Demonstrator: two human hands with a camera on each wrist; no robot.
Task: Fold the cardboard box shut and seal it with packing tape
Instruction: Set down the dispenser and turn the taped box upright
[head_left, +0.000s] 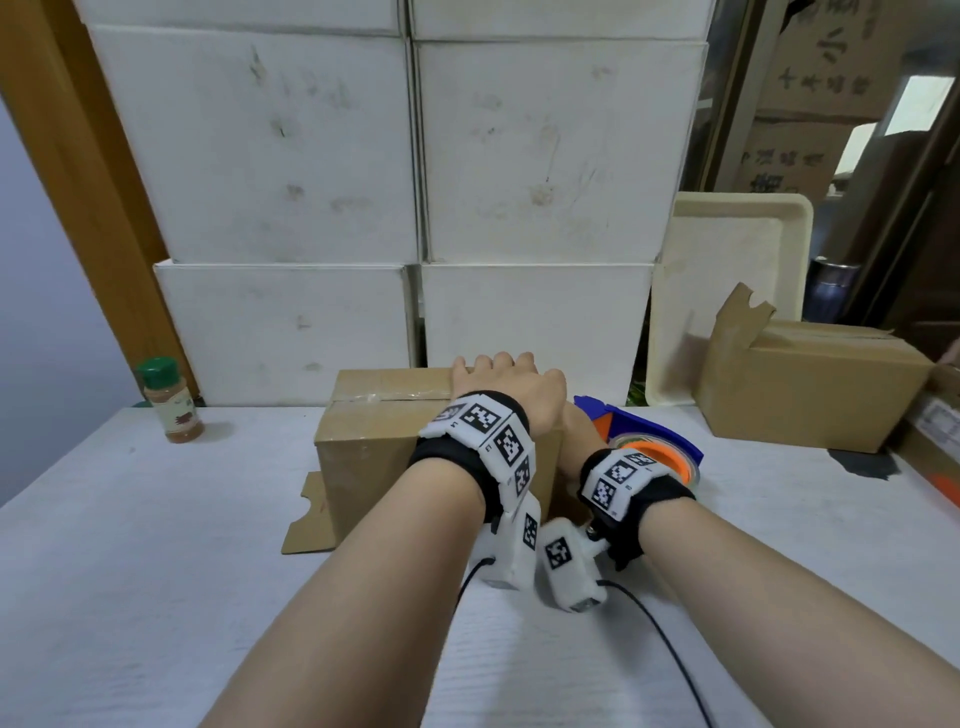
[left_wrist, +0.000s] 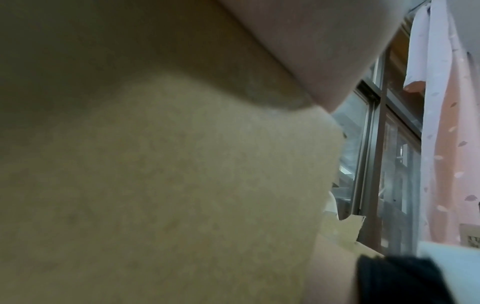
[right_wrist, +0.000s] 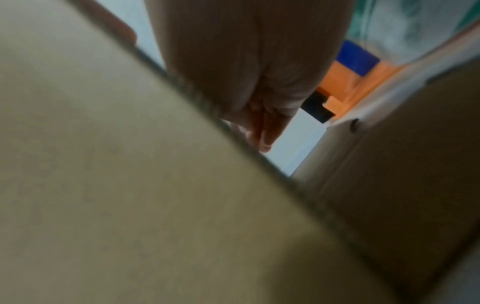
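Your cardboard box (head_left: 395, 441) sits in the middle of the head view on the white table (head_left: 156, 571), already turned so a taped seam runs across its top face, while an untucked flap (head_left: 309, 512) lies flat on the table at its lower left. Your left hand (head_left: 498, 387) rests palm down on the top right corner, knuckles up; the fingers reach over the far edge, so you cannot tell from here whether they are spread or together. Your right hand (right_wrist: 259, 102) is down along the right side of the box, fingers straight and pressed together, pointing toward the table and gripping nothing.

The step in hand looks like folding the open end shut. Keep the left palm's weight on top so the box does not slide or tip while you work the side. Sweep the right fingers flat along the flap's crease, not its free edge, so it folds square. Tuck the short flaps before the long ones, and bring the edges to meet without a gap.

The tape dispenser (head_left: 644, 441), blue and orange, lies just right of the box, behind your right wrist. Hold the flaps closed with the left hand before you reach for it, or they will likely spring open.
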